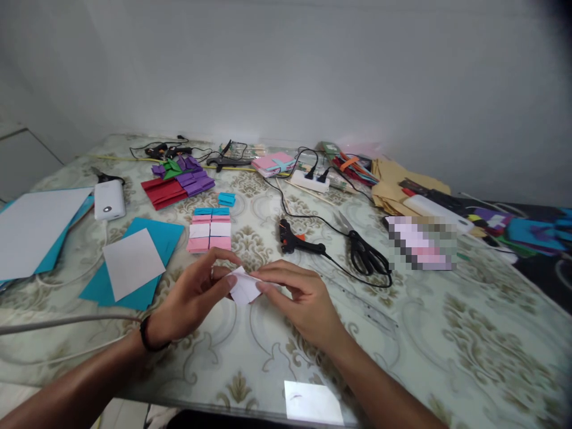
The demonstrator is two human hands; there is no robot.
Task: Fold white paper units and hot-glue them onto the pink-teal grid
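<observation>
Floral-patterned tablecloth (424, 339) | plain grey wall (286, 77) behind | left fingers (218, 292), right fingers (281, 277) pinch folded white paper (243, 289)

A plain, pale grey wall (286, 77) spans from ten to two o'clock, softly lit and dimming toward the corner at about two. Near nine to ten, a pale flat surface (22, 167) is edged by a dark line. The worktop (429, 351) wears a pale cover with brownish scrolls and leaf motifs; light floor tiles (121, 414) show around seven.
</observation>
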